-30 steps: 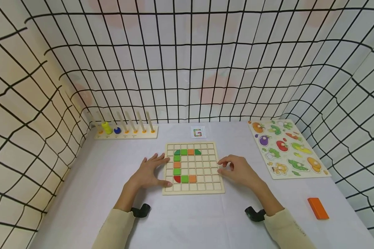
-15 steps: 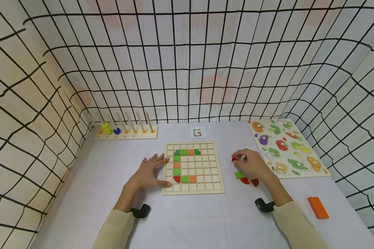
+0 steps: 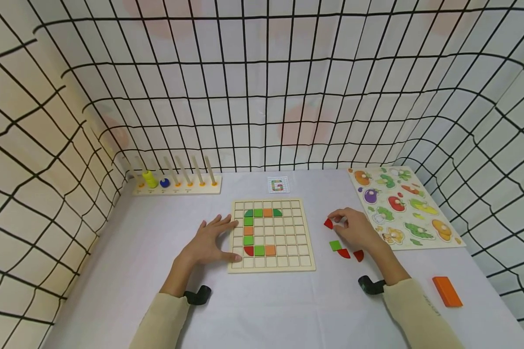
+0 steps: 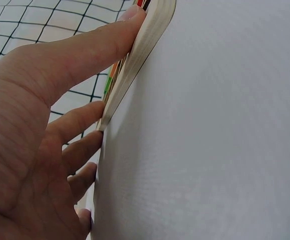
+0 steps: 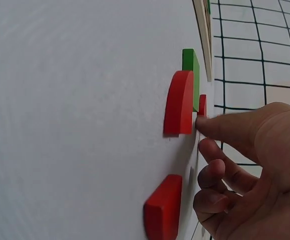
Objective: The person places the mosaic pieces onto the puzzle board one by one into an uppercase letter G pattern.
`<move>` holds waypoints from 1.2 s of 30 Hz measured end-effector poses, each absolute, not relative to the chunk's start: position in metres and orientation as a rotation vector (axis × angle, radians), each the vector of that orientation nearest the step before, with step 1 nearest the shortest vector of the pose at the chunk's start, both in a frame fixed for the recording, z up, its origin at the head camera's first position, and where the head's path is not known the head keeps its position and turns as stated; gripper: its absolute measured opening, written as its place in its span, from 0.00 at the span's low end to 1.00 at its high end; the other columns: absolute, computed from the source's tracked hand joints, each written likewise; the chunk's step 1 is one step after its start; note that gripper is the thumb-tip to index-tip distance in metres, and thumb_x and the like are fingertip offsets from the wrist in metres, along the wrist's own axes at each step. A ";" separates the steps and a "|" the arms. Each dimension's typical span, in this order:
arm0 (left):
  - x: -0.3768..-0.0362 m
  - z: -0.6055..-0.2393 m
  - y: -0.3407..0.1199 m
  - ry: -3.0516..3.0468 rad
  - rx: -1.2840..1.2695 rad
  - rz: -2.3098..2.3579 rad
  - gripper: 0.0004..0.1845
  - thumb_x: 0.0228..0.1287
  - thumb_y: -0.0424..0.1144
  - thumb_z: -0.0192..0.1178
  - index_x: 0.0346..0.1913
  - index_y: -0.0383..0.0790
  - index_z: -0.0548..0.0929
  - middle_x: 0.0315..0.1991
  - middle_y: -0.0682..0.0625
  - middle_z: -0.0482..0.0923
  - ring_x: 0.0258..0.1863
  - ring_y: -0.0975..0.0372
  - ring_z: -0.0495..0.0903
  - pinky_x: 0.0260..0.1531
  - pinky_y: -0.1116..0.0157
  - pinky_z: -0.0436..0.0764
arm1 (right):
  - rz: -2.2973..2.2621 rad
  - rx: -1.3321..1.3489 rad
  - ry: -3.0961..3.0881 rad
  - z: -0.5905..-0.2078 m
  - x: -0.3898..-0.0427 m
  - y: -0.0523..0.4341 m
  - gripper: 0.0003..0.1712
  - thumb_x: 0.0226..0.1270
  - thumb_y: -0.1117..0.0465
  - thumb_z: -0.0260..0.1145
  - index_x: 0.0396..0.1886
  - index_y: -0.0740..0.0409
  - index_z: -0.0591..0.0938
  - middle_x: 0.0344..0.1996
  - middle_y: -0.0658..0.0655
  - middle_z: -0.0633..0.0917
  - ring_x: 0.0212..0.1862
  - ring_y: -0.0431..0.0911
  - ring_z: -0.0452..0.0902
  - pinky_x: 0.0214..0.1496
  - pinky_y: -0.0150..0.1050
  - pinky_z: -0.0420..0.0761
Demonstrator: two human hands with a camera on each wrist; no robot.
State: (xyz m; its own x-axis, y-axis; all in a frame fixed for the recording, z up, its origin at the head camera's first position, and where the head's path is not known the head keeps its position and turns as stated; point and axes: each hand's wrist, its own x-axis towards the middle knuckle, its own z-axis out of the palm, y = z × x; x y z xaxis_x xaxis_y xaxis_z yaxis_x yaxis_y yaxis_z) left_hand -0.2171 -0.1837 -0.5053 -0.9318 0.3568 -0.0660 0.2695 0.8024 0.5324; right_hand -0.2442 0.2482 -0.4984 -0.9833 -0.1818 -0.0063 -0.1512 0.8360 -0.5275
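Note:
My left hand point(image 3: 211, 241) lies flat on the table, its fingers and thumb touching the left edge of the wooden grid board point(image 3: 303, 264). That board holds green, orange and red tiles in a curved line. The left wrist view shows my thumb point(image 4: 84, 50) against the board's rim point(image 4: 145, 45). My right hand point(image 3: 342, 222) is right of the board, with thumb and forefinger pinching a small red quarter-round piece point(image 3: 328, 223) on the table. Beside it lie a green square point(image 3: 335, 245) and two more red quarter-rounds point(image 3: 343, 252) point(image 3: 358, 255). In the right wrist view, my thumb touches the red piece point(image 5: 201, 106).
A small pattern card point(image 3: 278, 184) lies behind the board. A peg stand point(image 3: 201, 186) with a yellow and a blue ring sits at the back left. At the right lies a vegetable puzzle point(image 3: 403, 208), and an orange block point(image 3: 447, 291) lies near the front right. Netted walls surround the table.
My right hand left the board's right edge and moved right to the loose pieces, uncovering them; it now pinches a red one. The left hand has not moved.

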 end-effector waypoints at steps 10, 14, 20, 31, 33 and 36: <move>-0.218 -0.506 -0.184 2.825 0.502 0.792 0.53 0.36 0.67 0.74 0.71 0.57 0.68 0.76 0.55 0.56 0.78 0.54 0.47 0.75 0.42 0.38 | -0.815 -0.240 2.935 -0.498 -0.243 0.242 0.22 0.64 0.54 0.67 0.57 0.50 0.80 0.45 0.54 0.81 0.43 0.49 0.71 0.42 0.40 0.76; -0.217 -0.505 -0.184 2.825 0.504 0.793 0.53 0.36 0.67 0.74 0.71 0.56 0.68 0.76 0.55 0.56 0.78 0.53 0.47 0.74 0.42 0.38 | -0.830 -0.211 2.923 -0.497 -0.242 0.240 0.25 0.61 0.49 0.70 0.56 0.51 0.80 0.46 0.55 0.80 0.46 0.51 0.72 0.46 0.44 0.77; -0.217 -0.504 -0.184 2.823 0.498 0.795 0.53 0.36 0.67 0.74 0.71 0.56 0.68 0.76 0.55 0.57 0.78 0.54 0.47 0.75 0.42 0.39 | -0.855 -0.187 2.922 -0.497 -0.241 0.238 0.24 0.61 0.47 0.70 0.54 0.51 0.80 0.47 0.56 0.80 0.46 0.51 0.72 0.46 0.44 0.78; -0.217 -0.503 -0.182 2.825 0.493 0.776 0.53 0.36 0.67 0.74 0.71 0.57 0.68 0.76 0.55 0.56 0.78 0.53 0.47 0.75 0.42 0.39 | -0.853 -0.160 2.919 -0.498 -0.240 0.238 0.23 0.59 0.46 0.71 0.51 0.52 0.80 0.48 0.56 0.81 0.47 0.51 0.72 0.48 0.46 0.78; -0.217 -0.503 -0.182 2.824 0.494 0.776 0.53 0.36 0.67 0.73 0.71 0.57 0.68 0.76 0.55 0.56 0.78 0.53 0.47 0.75 0.42 0.39 | -0.841 -0.181 2.918 -0.498 -0.241 0.238 0.23 0.59 0.47 0.71 0.52 0.51 0.81 0.48 0.56 0.81 0.47 0.51 0.72 0.48 0.46 0.78; -0.217 -0.502 -0.182 2.827 0.497 0.780 0.53 0.36 0.67 0.73 0.71 0.56 0.68 0.76 0.54 0.57 0.78 0.53 0.47 0.74 0.41 0.39 | -0.817 -0.235 2.917 -0.499 -0.242 0.239 0.21 0.60 0.49 0.70 0.52 0.48 0.81 0.47 0.56 0.81 0.46 0.50 0.72 0.47 0.44 0.77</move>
State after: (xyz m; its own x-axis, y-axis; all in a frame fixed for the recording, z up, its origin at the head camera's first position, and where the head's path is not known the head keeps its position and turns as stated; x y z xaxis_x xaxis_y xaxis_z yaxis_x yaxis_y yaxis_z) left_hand -0.2166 -0.1819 -0.5023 -0.9306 0.3589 -0.0717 0.2714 0.8081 0.5228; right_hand -0.2420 0.2394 -0.4987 -0.9827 -0.1759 -0.0575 -0.1204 0.8437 -0.5231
